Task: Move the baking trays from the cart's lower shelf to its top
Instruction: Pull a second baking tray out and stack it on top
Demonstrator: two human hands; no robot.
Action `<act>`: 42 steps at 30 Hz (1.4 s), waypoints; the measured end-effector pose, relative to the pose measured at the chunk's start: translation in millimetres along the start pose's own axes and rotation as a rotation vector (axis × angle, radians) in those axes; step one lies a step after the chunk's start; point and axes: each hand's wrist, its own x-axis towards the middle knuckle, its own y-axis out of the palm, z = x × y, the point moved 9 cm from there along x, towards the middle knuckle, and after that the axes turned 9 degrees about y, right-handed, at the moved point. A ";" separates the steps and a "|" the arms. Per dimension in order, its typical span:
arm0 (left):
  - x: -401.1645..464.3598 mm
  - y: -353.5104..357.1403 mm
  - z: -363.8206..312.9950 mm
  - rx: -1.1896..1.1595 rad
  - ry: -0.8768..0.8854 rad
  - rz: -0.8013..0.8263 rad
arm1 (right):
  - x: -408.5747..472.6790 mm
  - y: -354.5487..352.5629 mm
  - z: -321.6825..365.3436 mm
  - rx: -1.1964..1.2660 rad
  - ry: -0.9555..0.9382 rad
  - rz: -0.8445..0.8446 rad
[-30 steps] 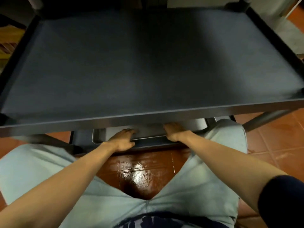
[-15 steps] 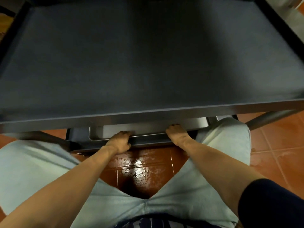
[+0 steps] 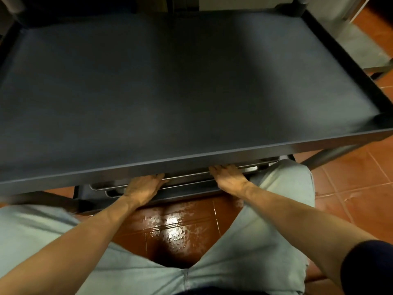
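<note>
The cart's dark top shelf (image 3: 170, 92) fills most of the view, bare, with a raised metal rim (image 3: 191, 165) along its near edge. Under that rim, metal baking trays (image 3: 187, 176) lie stacked on the lower shelf (image 3: 85, 191); only their near rims show. The upper tray's near rim sits a little above the one below (image 3: 114, 193). My left hand (image 3: 142, 187) grips the upper tray's near rim left of centre, fingers curled over it. My right hand (image 3: 228, 175) grips the same rim right of centre. Both fingertips are partly hidden by the top shelf.
I crouch close to the cart with my knees (image 3: 285, 177) on both sides of my arms. Wet, shiny red floor tiles (image 3: 170, 228) lie between my legs. A cart leg brace (image 3: 331, 154) angles down at the right; a grey metal surface (image 3: 357, 45) stands beyond.
The upper tray's near rim has come up off the tray below, and both hands have risen with it. My view has tilted up, showing more of the cart's far side.
</note>
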 end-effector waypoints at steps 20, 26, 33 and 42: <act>-83.8 -76.5 -52.8 -0.097 0.064 0.118 | -78.5 -94.0 13.0 0.178 0.205 0.157; -116.7 -107.7 -64.6 -0.112 0.064 0.140 | -101.3 -132.1 25.7 0.120 0.163 0.259; -163.0 -180.5 -96.4 -0.282 0.070 0.170 | -131.2 -202.7 21.0 0.160 0.144 0.278; -223.3 -266.2 -124.4 -0.390 0.041 0.246 | -162.8 -313.0 23.2 0.171 0.069 0.407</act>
